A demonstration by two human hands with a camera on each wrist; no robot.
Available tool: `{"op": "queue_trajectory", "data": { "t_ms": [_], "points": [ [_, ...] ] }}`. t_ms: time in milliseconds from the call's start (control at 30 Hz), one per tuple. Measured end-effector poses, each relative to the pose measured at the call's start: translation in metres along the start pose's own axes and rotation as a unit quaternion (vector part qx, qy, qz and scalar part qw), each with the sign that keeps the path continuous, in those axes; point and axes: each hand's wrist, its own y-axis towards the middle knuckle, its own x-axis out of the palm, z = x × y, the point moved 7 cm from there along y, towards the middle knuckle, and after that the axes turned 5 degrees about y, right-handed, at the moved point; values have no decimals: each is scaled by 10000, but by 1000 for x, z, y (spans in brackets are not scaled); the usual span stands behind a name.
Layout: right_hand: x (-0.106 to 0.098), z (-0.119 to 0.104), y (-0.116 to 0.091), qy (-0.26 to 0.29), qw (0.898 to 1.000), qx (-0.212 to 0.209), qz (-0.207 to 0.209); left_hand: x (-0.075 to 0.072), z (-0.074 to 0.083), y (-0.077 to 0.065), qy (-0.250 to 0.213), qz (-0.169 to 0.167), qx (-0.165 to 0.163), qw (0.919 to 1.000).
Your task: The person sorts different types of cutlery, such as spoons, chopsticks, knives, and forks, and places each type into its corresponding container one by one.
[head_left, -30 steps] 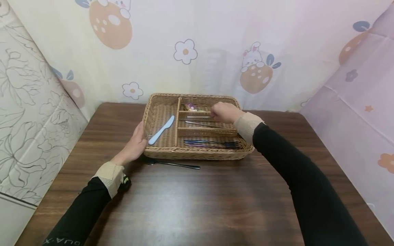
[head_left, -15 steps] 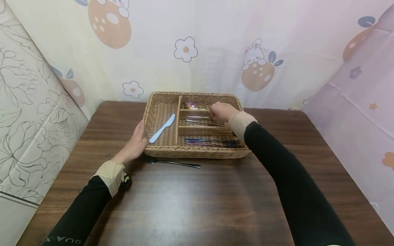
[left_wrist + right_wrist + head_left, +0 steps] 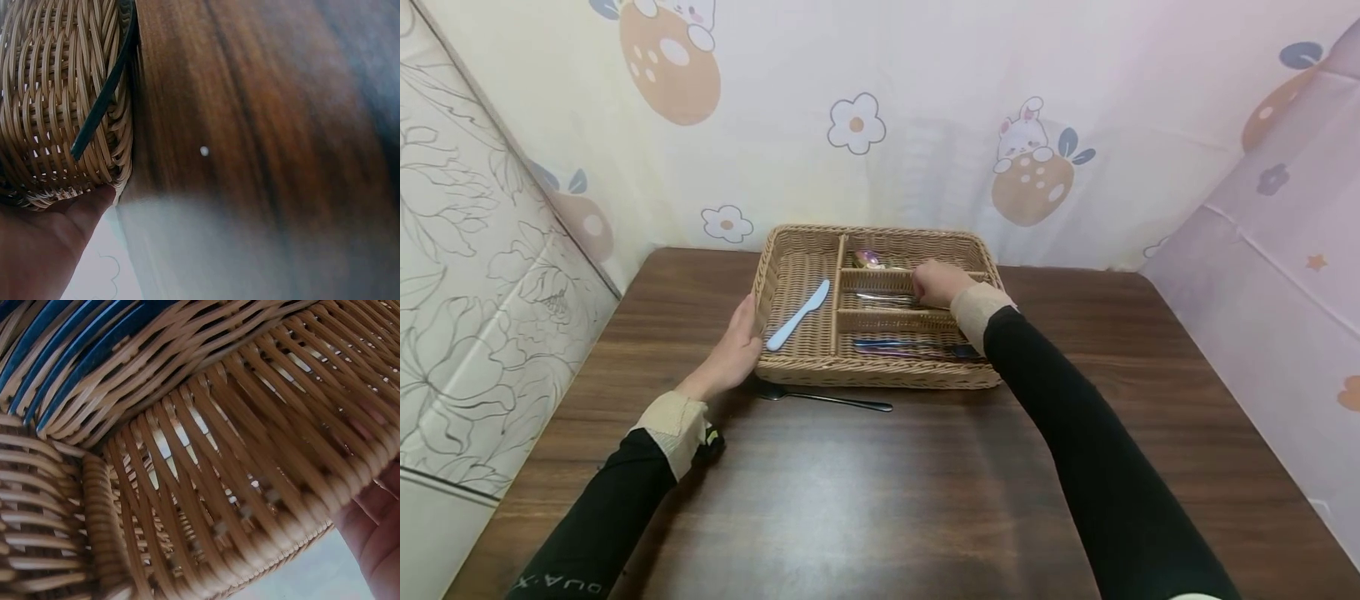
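Note:
My left hand [image 3: 727, 354] rests against the left outer wall of a wicker cutlery basket [image 3: 880, 377], its fingers fairly straight. In the left wrist view the thumb lies along the weave. My right hand [image 3: 938, 284] reaches into the middle right compartment, fingers curled at the end of a silver piece of cutlery [image 3: 883, 297]; its fingertips and the far end of that piece are hidden. Another thin silver piece lies close by. A light blue knife [image 3: 799, 315] lies slantwise in the left compartment. Blue and purple forks [image 3: 891, 344] are in the front right compartment.
A dark spoon [image 3: 827, 401] lies on the brown wooden table [image 3: 850, 500] along the basket's front. A shiny purple and gold utensil [image 3: 868, 259] sits in the back right compartment. A patterned curtain [image 3: 925, 75] hangs behind the table.
My right hand has shifted slightly left and down into the middle compartment, and the silver piece has come down beside the other one. My left hand stays at the basket wall.

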Motion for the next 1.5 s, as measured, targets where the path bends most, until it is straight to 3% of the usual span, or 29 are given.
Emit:
{"op": "queue_trajectory", "data": {
  "t_ms": [800,967,1167,1300,1500],
  "points": [
    [15,7,7,277,9990,-44,-342,0,1,3,-51,52,157,9998],
    [3,4,4,156,9997,-132,-133,-1,0,2,-122,45,124,9998],
    [-28,-12,-10,332,9988,-279,223,-2,0,1,-90,53,101,9999],
    [-49,-30,-25,628,9938,-656,639,-1,2,0,-30,4,98,9999],
    [-73,-79,-56,911,9843,-1174,949,-1,0,0,-19,-32,78,10000]
  ]
}}
